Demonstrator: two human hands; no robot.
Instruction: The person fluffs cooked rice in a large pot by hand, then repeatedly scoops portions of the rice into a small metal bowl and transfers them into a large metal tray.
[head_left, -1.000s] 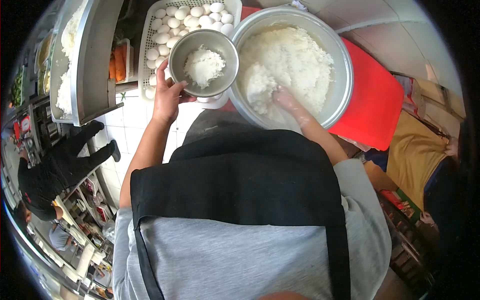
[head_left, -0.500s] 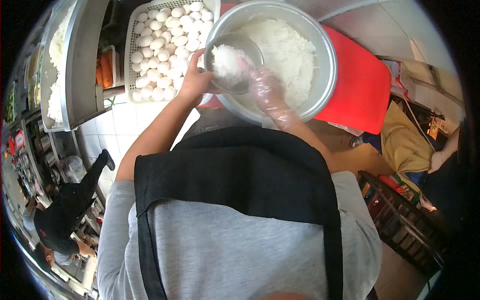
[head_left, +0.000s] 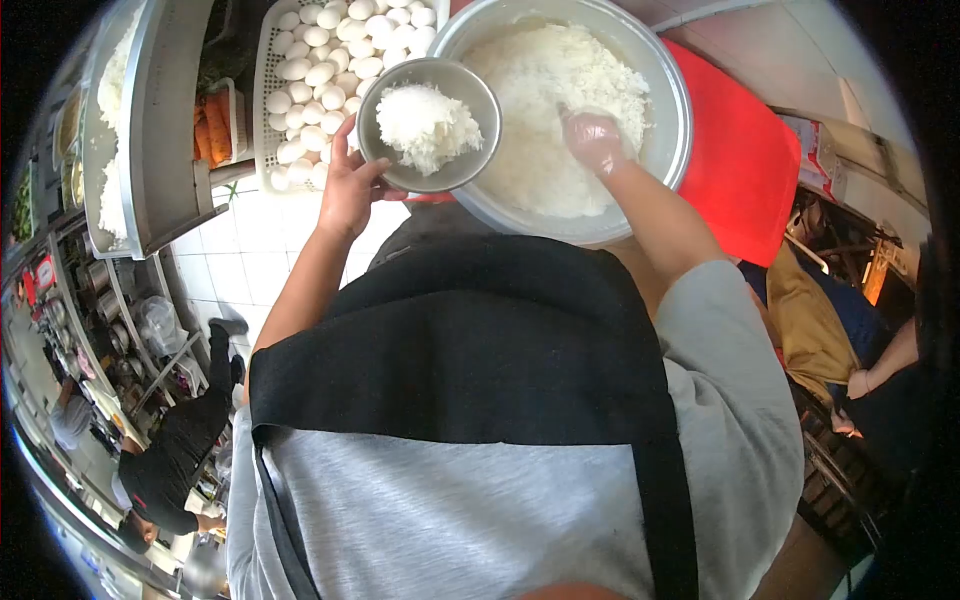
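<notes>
My left hand [head_left: 350,190] grips the near-left rim of a round metal bowl [head_left: 487,150], thumb over the edge. A mound of cooked white rice [head_left: 428,125] sits in this bowl. To its right stands a large grey pot [head_left: 678,130] holding much more rice [head_left: 545,120]. My right hand [head_left: 595,140], in a clear plastic glove, is down on the rice in the right half of the pot. Its fingers are mostly hidden, so their closing does not show. The bowl overlaps the pot's left rim.
A white basket [head_left: 262,110] of eggs [head_left: 322,75] stands behind the bowl. Red surface [head_left: 735,150] shows right of the pot. At left is a metal container [head_left: 165,130] with rice, near carrots [head_left: 214,130]. One person [head_left: 180,450] works at lower left; another person's hand [head_left: 860,383] shows at right.
My right hand has moved from the bowl rightward into the pot's rice. The bowl has shifted slightly left, and more rice is visible in it.
</notes>
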